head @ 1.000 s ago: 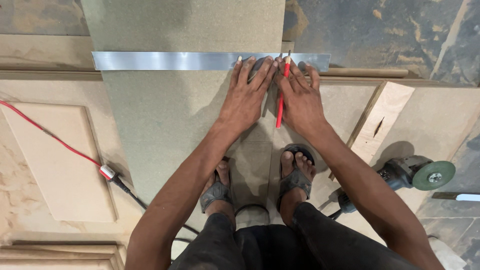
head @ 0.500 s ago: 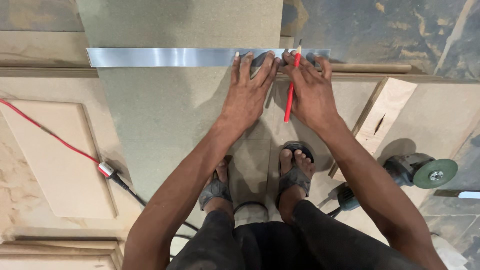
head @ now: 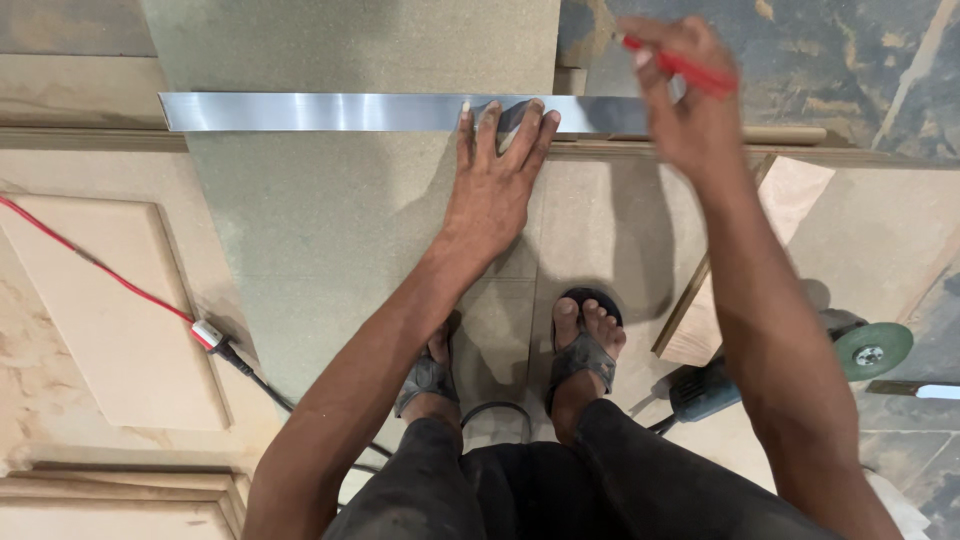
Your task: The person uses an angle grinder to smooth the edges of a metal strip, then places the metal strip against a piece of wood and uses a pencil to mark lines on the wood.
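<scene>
Across the grey-green board (head: 350,230) lies the metal straightedge (head: 320,112), pinned flat under my open left hand (head: 492,190); my right hand (head: 690,110), its grip clenched on the red pencil (head: 680,68), hovers clear. With only one palm holding, the straightedge could pivot off line.

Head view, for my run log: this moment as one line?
left hand: flat on metal straightedge | right hand: raised, holding red pencil | board: beneath

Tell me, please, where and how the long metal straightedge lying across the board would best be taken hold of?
Probably the bare left half of the straightedge, gripped from above across its narrow width. It lies flat on the board, and the left hand presses its right part, while the right hand holds a red pencil.
</scene>
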